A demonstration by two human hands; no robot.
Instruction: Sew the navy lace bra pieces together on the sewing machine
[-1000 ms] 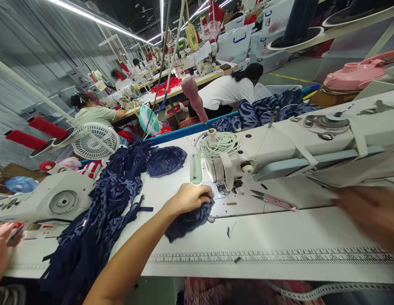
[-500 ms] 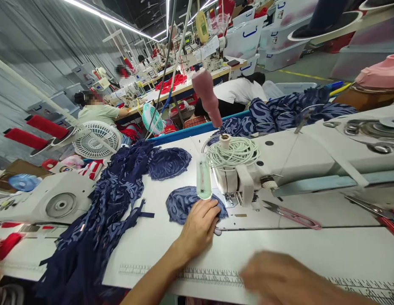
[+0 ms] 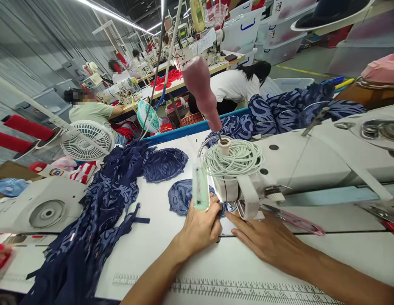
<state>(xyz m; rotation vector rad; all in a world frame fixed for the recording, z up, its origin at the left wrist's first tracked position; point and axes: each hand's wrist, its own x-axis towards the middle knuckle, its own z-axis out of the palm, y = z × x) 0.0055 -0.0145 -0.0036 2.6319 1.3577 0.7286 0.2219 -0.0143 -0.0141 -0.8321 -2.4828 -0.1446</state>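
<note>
My left hand [image 3: 200, 226] rests with curled fingers on a navy lace cup piece [image 3: 180, 198], pressing its edge close to the presser foot of the white sewing machine [image 3: 298, 169]. My right hand [image 3: 266, 238] lies flat on the machine bed just right of the needle, fingers stretched toward the fabric edge. A small green lamp [image 3: 200, 188] hangs in front of the needle area and hides part of the piece. A coil of pale cord [image 3: 235, 159] sits on the machine head.
A heap of navy lace [image 3: 104, 212] covers the table's left side, with another lace cup [image 3: 165, 163] behind. Pink-handled snips [image 3: 298, 224] lie right of the needle. A second machine [image 3: 40, 203], fans [image 3: 85, 140] and seated workers are beyond.
My right hand came in from the lower right and settled flat beside the needle. My left hand spread the lace piece and slid it up to the presser foot. The camera moved closer.
</note>
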